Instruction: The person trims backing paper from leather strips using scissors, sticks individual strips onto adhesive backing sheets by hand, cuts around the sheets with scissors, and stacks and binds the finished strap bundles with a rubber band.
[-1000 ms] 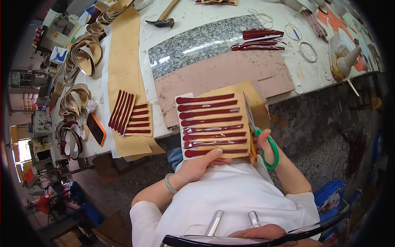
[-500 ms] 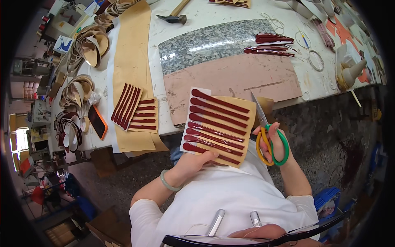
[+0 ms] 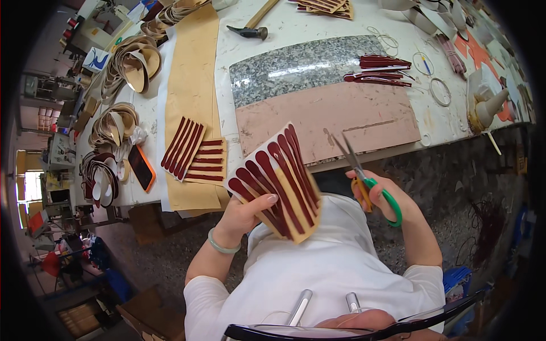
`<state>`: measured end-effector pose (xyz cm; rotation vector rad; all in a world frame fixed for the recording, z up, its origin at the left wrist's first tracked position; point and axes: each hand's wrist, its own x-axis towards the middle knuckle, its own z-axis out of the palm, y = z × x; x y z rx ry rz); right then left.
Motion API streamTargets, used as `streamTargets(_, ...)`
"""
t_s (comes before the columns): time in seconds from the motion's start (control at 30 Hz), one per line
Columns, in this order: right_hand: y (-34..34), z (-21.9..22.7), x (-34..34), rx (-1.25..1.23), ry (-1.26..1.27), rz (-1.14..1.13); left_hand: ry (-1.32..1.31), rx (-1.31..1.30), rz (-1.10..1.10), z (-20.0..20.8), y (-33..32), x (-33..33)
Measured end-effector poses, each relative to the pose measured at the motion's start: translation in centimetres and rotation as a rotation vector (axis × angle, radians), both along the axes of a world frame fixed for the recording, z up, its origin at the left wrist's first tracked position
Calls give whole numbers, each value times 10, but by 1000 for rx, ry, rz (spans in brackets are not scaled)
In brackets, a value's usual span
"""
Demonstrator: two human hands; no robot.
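Note:
My left hand is closed on a tan backing sheet with a white edge, the thumb pressed on its face. Several dark red strips with rounded ends lie across that sheet, which is tilted and curls at its right side. In my right hand are scissors with one yellow and one green handle loop; their blades are slightly parted and point up and away, to the right of the sheet and apart from it. Two smaller backing pieces with red strips overlap on the table to the left.
On the white table lie a pink board, a grey speckled slab, and a bundle of dark red strips. A hammer rests behind. An orange-edged phone and coiled bands are at left; a glue pot stands right.
The sheet in my left hand has turned, so its strips now run steeply downward instead of across. The scissors have tilted left, and their blades show apart.

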<state>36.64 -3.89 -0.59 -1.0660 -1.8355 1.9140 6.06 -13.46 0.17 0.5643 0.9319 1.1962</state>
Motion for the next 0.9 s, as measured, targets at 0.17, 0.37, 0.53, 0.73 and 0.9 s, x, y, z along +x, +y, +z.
streamTargets(0.17, -1, -10, -24, -5, 150, -2, -172, 18, -22, 4, 5, 0)
streamTargets(0.37, 13, 2, -45, -194, 654, -250, -110, -43, -199, 22, 23, -3)
streamTargets(0.53, 22, 29, -52, -104, 498, -413, 165, -83, -155, 28, 44, 1)
streamTargets(0.73, 36, 19, -41, 36, 386, -546, 194, -79, -147, 24, 44, 17)
streamTargets(0.9, 5, 25, 13, -256, 189, -239, 127, -99, 145, -2, 47, 16)
